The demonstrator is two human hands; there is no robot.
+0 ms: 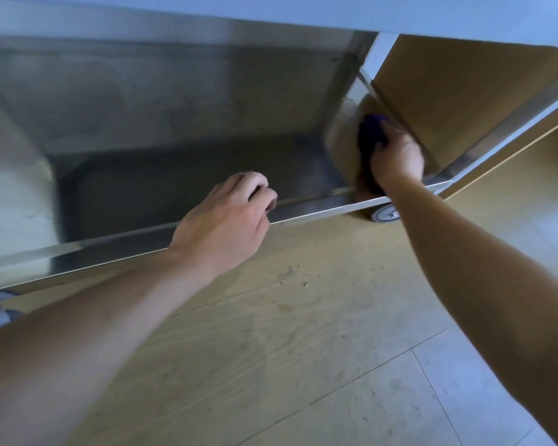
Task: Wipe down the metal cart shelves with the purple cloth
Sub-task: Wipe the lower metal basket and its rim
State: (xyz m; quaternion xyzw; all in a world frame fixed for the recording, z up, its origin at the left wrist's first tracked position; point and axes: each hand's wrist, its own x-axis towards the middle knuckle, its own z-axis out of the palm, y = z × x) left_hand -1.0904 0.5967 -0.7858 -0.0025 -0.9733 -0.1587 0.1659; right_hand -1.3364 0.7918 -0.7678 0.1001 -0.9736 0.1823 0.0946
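Seemingly for bracing, the shelf rim (316, 206) is clasped by the left hand (226, 220), while the purple cloth (369, 133) is clutched by the right hand (397, 156).

No text, label or number is legible.

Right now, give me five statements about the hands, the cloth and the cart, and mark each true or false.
1. The right hand holds the purple cloth. True.
2. The left hand grips the front rim of the lower shelf. True.
3. The cloth sits at the shelf's left end. False: it is at the right end, against the side wall.
4. The cart stands on carpet. False: the floor is wood-look planks.
5. A caster wheel shows under the shelf's right front corner. True.
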